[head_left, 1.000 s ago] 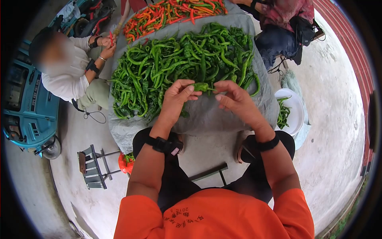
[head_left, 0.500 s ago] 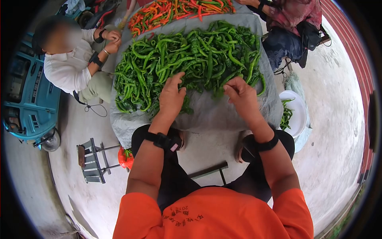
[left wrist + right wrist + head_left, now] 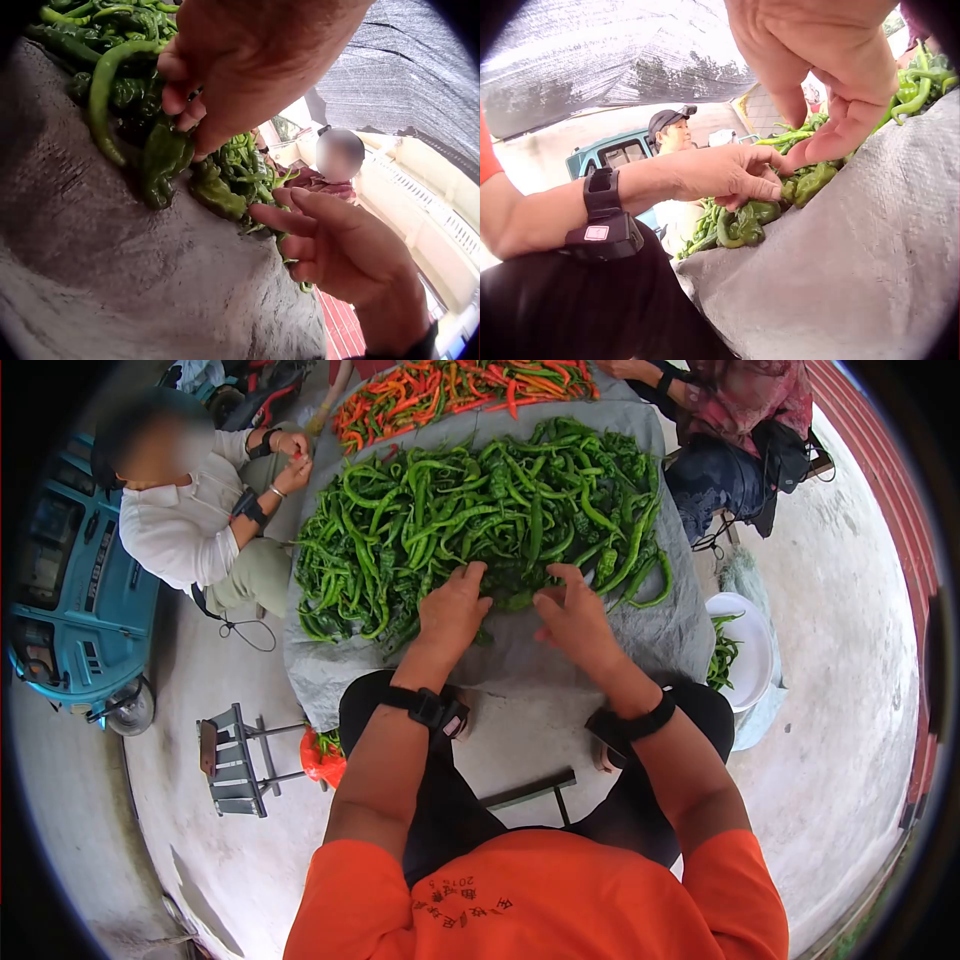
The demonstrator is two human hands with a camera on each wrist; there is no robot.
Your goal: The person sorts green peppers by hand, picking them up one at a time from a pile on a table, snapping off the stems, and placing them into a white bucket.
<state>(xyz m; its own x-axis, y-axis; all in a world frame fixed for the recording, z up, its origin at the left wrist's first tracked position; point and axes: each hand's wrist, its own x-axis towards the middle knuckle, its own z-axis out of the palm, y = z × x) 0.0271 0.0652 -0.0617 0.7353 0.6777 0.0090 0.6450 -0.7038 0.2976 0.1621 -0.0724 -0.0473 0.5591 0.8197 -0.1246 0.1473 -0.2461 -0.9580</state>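
Green chili peppers (image 3: 450, 520) lie heaped on a grey woven sheet (image 3: 540, 660). My left hand (image 3: 452, 610) is at the near edge of the heap, its thumb and forefinger pinching one end of a wrinkled green pepper (image 3: 217, 191). My right hand (image 3: 578, 625) is just to the right, fingers loosely bent and spread, with a fingertip at the pepper's other end in the left wrist view. Another dark green pepper (image 3: 166, 161) hangs over the sheet below the left fingers. In the right wrist view, the right hand (image 3: 832, 82) partly hides the heap behind it.
Red and orange peppers (image 3: 460, 400) lie at the far end. A person in white (image 3: 185, 520) sits at left, another person (image 3: 735, 440) at right. A white basin (image 3: 745, 650) with green peppers stands on the floor at right, a small chair (image 3: 235, 760) at left.
A second ago both hands held a small green pepper between them. The hands then moved apart, the left one over the heap; now they are close together again at its near edge.
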